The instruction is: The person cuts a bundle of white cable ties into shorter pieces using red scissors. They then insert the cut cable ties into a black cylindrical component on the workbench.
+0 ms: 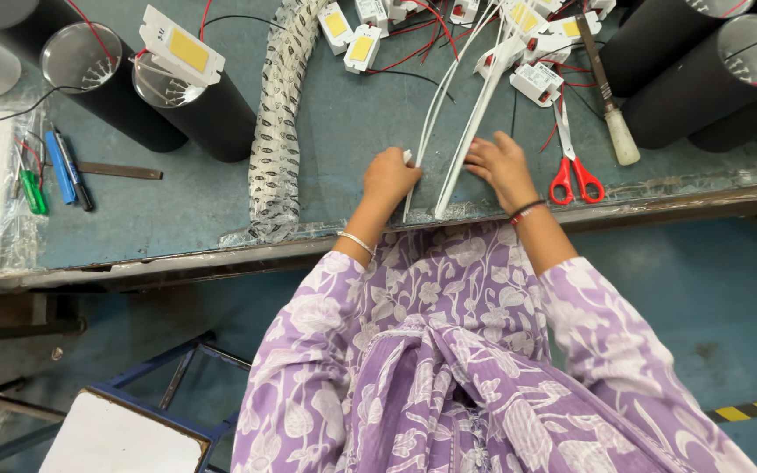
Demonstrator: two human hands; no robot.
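Note:
My left hand [390, 178] is closed around a thin white tube near the front edge of the blue-green workbench [177, 210]. My right hand [501, 165] presses on a bundle of white tubes [464, 131] that runs diagonally away toward a heap of small white driver boxes with yellow pads and red wires [532, 44]. Both hands lie close together, with the tube ends between them at the bench edge.
Red-handled scissors [574, 171] and a wooden-handled brush [611, 96] lie right of my right hand. Black cylindrical lamp housings stand at the back left [199, 109] and back right [703, 79]. A strip of plastic packaging [278, 123] lies left; pens and screwdrivers [54, 175] farther left.

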